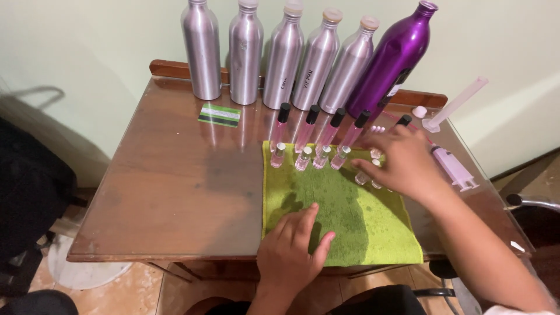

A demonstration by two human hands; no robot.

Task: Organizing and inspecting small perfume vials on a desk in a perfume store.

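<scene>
Right now the left hand (290, 247) is laid flat and open on the near edge of the green cloth (341, 216), gripping nothing. Farther right, the right hand (401, 162) is spread over small clear vials (366, 175) at the cloth's far right corner (grip cannot be told). Four more vials (303, 157) are lined up left of it, with silver bottles (283, 55) at the far edge of the wooden table (175, 186).

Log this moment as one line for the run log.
left hand flat on green towel | right hand reaching over small vials | syringe beside
</scene>
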